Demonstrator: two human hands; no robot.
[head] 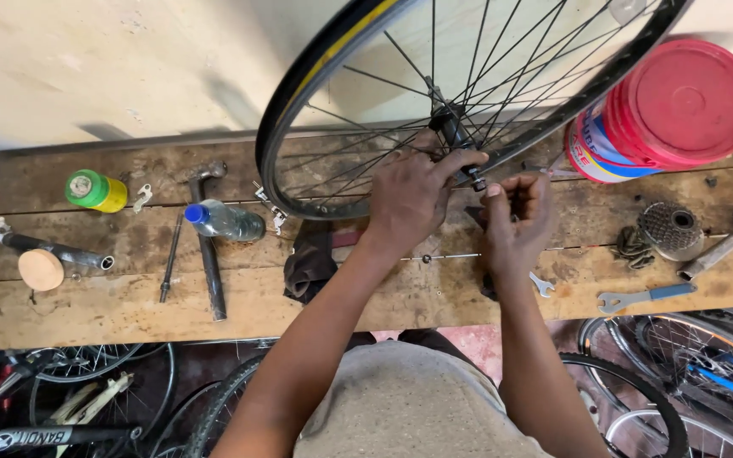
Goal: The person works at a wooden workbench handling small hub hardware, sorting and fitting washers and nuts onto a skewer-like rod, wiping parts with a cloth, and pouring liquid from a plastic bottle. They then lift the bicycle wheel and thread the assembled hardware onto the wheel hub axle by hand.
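Head view: a worn plank workbench [86,305] against a pale wall — a bicycle wheel [316,93] stands on it. The left hand [413,199] pinches the hub axle [460,148]; the right hand [515,216] curls its fingers just below, grasp unclear. Hammer [207,246], water bottle [224,220] and red bucket [672,106] sit around — more wheels below.

Pretty rough little workshop setup here. The tabletop [86,309] is just worn wooden planks, scuffed and stained, with gaps between the boards. Behind it there's a plain cream wall [112,59], a bit marked up, with soft shadows falling on it. Below the front edge you can see a reddish floor [477,339], crowded with bicycle wheels [689,373] and frames [53,437].
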